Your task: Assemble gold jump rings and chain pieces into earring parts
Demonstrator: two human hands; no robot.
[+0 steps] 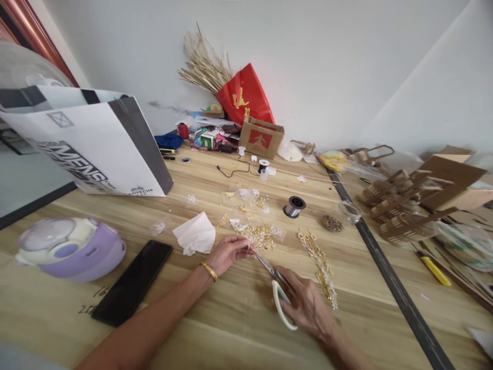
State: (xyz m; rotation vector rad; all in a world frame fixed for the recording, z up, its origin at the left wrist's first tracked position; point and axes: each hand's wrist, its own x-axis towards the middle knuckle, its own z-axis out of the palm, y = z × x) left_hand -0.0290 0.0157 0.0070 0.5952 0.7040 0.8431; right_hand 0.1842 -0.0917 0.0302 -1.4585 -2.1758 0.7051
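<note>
My right hand (304, 300) grips a pair of scissors (282, 303) with white handles, their blades pointing up and left to the fingertips of my left hand (227, 253). The left fingers are pinched together; whatever lies between them is too small to make out. A gold bracelet (210, 271) circles the left wrist. Just beyond the fingertips lies a pile of small gold and silver jewellery pieces (261, 236). Right of it, gold and silver chains (321, 267) are laid out lengthwise. A white tissue (196, 234) lies left of the pile.
Around stand a spool of wire (295, 206), a dish of beads (333, 222), a black phone (133, 282) and a purple-and-white device (73, 249). A large white paper bag (92, 149) rises at left. Small woven baskets (400, 205) and a yellow utility knife (435, 270) are at right.
</note>
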